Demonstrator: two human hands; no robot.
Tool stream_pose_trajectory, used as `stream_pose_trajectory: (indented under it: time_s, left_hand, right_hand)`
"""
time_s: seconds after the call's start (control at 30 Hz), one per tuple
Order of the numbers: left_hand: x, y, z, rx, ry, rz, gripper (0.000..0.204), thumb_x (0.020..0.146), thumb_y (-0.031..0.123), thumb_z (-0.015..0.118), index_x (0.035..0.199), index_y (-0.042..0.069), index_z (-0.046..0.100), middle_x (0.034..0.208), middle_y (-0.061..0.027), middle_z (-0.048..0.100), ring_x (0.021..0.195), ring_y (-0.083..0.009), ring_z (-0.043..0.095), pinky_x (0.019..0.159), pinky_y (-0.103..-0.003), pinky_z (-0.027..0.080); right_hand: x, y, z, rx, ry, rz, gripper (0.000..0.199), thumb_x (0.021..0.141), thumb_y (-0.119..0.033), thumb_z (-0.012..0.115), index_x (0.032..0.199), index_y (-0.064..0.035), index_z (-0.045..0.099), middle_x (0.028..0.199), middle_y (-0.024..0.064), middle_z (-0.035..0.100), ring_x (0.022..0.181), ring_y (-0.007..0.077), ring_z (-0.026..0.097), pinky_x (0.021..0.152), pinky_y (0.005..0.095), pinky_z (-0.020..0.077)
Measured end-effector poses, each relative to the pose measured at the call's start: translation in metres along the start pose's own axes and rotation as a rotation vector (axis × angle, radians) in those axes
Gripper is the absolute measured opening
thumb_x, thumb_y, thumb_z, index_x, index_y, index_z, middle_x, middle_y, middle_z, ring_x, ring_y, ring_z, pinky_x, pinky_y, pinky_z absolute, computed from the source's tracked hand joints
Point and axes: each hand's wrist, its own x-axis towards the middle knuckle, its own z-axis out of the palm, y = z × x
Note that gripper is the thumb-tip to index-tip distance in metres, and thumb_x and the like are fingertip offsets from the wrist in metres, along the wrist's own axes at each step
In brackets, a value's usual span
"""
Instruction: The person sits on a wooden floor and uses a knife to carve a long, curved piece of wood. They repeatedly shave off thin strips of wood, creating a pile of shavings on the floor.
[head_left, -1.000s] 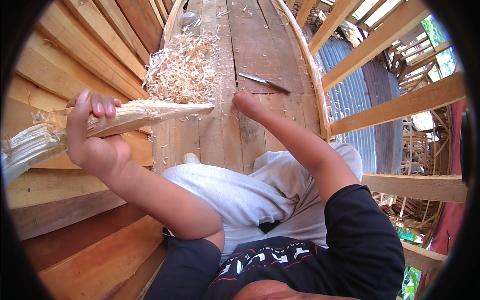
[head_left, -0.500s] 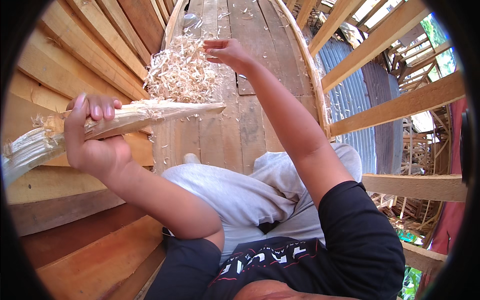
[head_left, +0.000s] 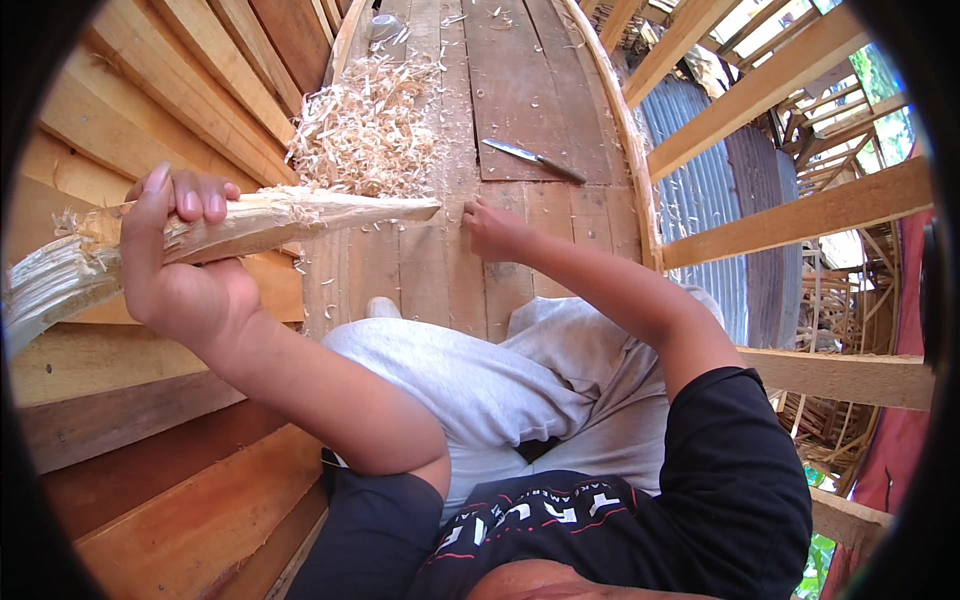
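Observation:
My left hand (head_left: pixel 185 255) is wrapped around a long, roughly carved piece of wood (head_left: pixel 290 225), held over the planks at the left. The wood's narrow tapered end points right; its thick, splintered end reaches the left rim of the view. Just past the tapered end, apart from it, is my right hand (head_left: pixel 495 232), its fingers curled together. Whatever those fingers hold, if anything, is hidden. Farther off, a knife (head_left: pixel 535 158) with a dark handle lies on the plank floor, its blade pointing left.
A heap of wood shavings (head_left: pixel 365 130) lies on the floor (head_left: pixel 460 280) beyond the carved wood. A small pale cup-like thing (head_left: pixel 383 28) is behind it. Plank walls (head_left: pixel 200 80) rise on the left; a slatted railing (head_left: pixel 790 215) with gaps borders the right.
My right hand has drawn back toward me from beside the shavings, and its fingers have closed. The knife has come into sight. My left hand keeps hold of the wood, nearly still.

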Motion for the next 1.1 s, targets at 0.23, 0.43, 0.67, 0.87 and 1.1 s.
stream_pose_trajectory:
  time_s: [0.23, 0.43, 0.67, 0.87, 1.1]
  left_hand:
    - [-0.003, 0.003, 0.008, 0.027, 0.045, -0.008, 0.016, 0.083, 0.014, 0.057, 0.071, 0.009, 0.048, 0.067, -0.0015, 0.041, 0.065, -0.0153, 0.044, 0.073, -0.036, 0.039]
    - [-0.002, 0.0, 0.008, 0.03, 0.03, -0.009, 0.016, 0.084, 0.014, 0.057, 0.071, 0.008, 0.048, 0.067, -0.0016, 0.041, 0.065, -0.0153, 0.044, 0.074, -0.036, 0.039]
    - [-0.003, -0.002, 0.009, 0.036, 0.044, -0.008, 0.015, 0.084, 0.014, 0.058, 0.072, 0.008, 0.05, 0.066, -0.0015, 0.042, 0.065, -0.0154, 0.044, 0.073, -0.036, 0.039]
    - [-0.002, -0.001, 0.008, 0.06, 0.04, 0.005, 0.016, 0.084, 0.015, 0.057, 0.072, 0.008, 0.049, 0.067, -0.0013, 0.041, 0.065, -0.0153, 0.043, 0.073, -0.035, 0.039]
    - [-0.001, 0.0, 0.005, 0.027, 0.043, 0.001, 0.012, 0.082, 0.014, 0.058, 0.076, 0.005, 0.052, 0.066, -0.002, 0.042, 0.064, -0.0152, 0.044, 0.072, -0.035, 0.04]
  right_hand:
    - [0.0, 0.001, 0.005, 0.155, 0.021, 0.159, 0.012, 0.076, 0.001, 0.052, 0.076, 0.0031, 0.064, 0.091, 0.0165, 0.06, 0.094, 0.0346, 0.059, 0.081, 0.0428, 0.0494]
    - [0.025, 0.003, 0.014, 0.409, 0.303, 0.375, 0.012, 0.075, 0.0, 0.055, 0.076, 0.0026, 0.066, 0.088, 0.0194, 0.06, 0.087, 0.036, 0.061, 0.079, 0.0423, 0.0501]
    - [0.025, -0.031, 0.01, 0.04, 0.191, 0.155, 0.012, 0.076, -0.002, 0.056, 0.08, 0.0037, 0.065, 0.088, 0.0147, 0.058, 0.089, 0.0321, 0.056, 0.081, 0.0379, 0.0504]
    - [0.026, -0.008, 0.023, 0.132, 0.144, 0.096, 0.016, 0.077, -0.002, 0.055, 0.087, 0.0011, 0.067, 0.093, 0.0156, 0.062, 0.093, 0.0308, 0.059, 0.082, 0.036, 0.0508]
    - [0.05, 0.029, 0.013, 0.377, 0.48, 0.406, 0.018, 0.071, 0.005, 0.056, 0.082, 0.0029, 0.071, 0.086, 0.022, 0.066, 0.081, 0.0352, 0.066, 0.078, 0.0392, 0.0523]
